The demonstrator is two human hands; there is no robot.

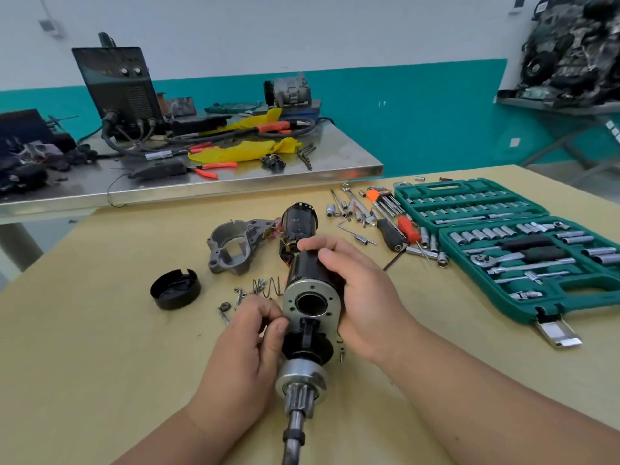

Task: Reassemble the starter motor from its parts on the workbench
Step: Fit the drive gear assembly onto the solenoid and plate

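Teal-and-white wall [419,112] backs a workshop. A pale wooden table [100,364] fills the lower view, its far edge running from nine o'clock up toward one o'clock. Just past that edge, at eleven o'clock, stands a stainless-steel table [335,162] carrying a dark welding machine [117,88], cables and yellow cloth. Bare wood stretches at seven to eight o'clock of the work, and again at four o'clock below the tool case.

At centre, the black cylindrical starter motor body [303,273] points its silver end plate at the camera, and its steel pinion shaft [297,421] runs toward six o'clock. Whether it rests on the wood or is lifted cannot be told. The right hand [362,290] wraps the black casing from three o'clock, fingers curled over the top. The left hand [248,350], at eight o'clock of the plate, pinches the plate's rim with thumb and curled fingers.

Touching the body at twelve o'clock lies a black wound cylinder [298,223]. A grey cast-metal housing [235,245] sits at eleven o'clock, a black round cap [175,289] at nine. Between cap and body lie a wire spring [270,286] and small screws [239,292]. Loose sockets and hex keys [355,209] scatter at two o'clock beside an orange-handled screwdriver [408,228]. An open green socket-set case [577,298] spreads at three o'clock to the frame's right edge.
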